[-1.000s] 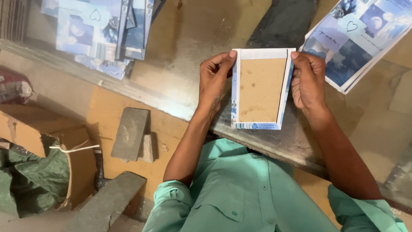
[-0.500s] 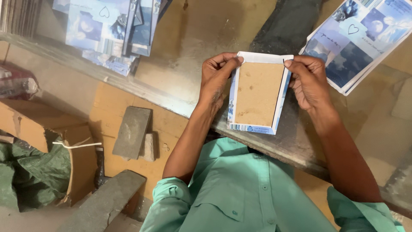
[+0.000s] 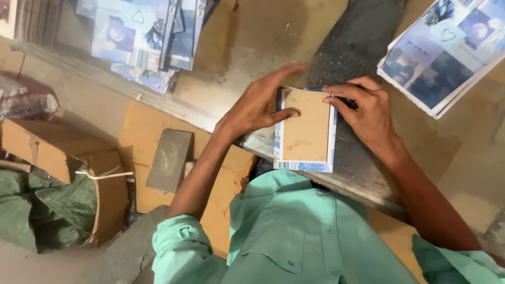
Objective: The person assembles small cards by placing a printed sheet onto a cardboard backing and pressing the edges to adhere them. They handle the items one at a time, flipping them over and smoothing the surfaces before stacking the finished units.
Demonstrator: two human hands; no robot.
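Two hands bear on one brown board panel (image 3: 306, 126) with blue printed paper folded over its edges, lying flat on the worn bench (image 3: 363, 158), long axis running away from the body. Left hand (image 3: 258, 108) presses its left edge, fingers spread flat; right hand (image 3: 368, 113) pins the upper right corner, fingers loosely curled, grasping nothing.

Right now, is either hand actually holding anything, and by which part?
Nothing is gripped. The brown card with blue printed borders lies flat on the table; left hand presses its left edge, right hand its top right corner.
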